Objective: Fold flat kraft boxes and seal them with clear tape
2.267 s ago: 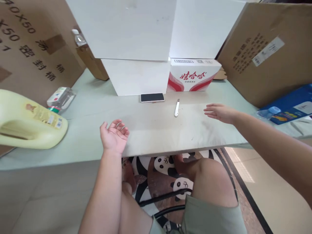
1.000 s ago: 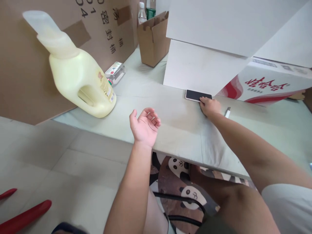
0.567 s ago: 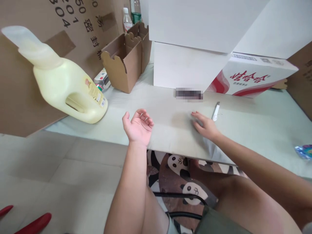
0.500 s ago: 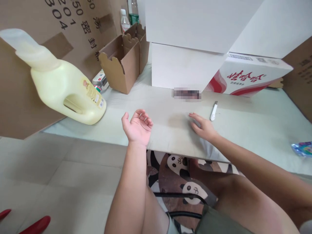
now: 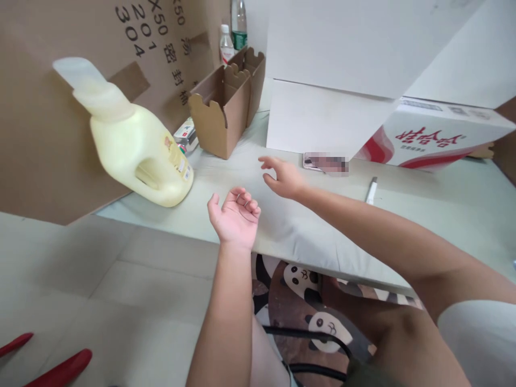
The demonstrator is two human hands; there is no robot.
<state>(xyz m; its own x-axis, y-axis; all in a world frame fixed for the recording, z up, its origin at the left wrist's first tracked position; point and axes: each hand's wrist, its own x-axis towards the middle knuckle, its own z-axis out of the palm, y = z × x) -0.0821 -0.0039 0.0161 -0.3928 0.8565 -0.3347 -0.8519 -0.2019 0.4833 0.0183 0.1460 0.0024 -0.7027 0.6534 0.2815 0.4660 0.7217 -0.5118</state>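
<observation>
Palm up and with its fingers loosely curled, my left hand point(image 5: 237, 219) is held over the front part of the cloth-covered table point(image 5: 322, 226) with nothing in it. Farther back, my right hand point(image 5: 282, 177) is stretched out to the left above the cloth, fingers apart and bare. Just right of that hand lies a phone point(image 5: 312, 161), partly blurred out. A white utility knife point(image 5: 372, 189) rests on the cloth beyond my right forearm. To the left stands a big pale-yellow detergent jug point(image 5: 121, 145) with a handle hole.
An open brown cardboard carrier point(image 5: 220, 121) stands at the back, with plastic bottles point(image 5: 239, 27) behind it. White boxes point(image 5: 306, 118) and a red-and-white carton point(image 5: 435, 137) line the rear. A large cardboard box point(image 5: 40, 161) rises at left. Red objects point(image 5: 60, 371) lie on the floor.
My right hand has moved left across the table, from near the utility knife toward my left hand. The left hand keeps its pose. The view has shifted a little to the left.
</observation>
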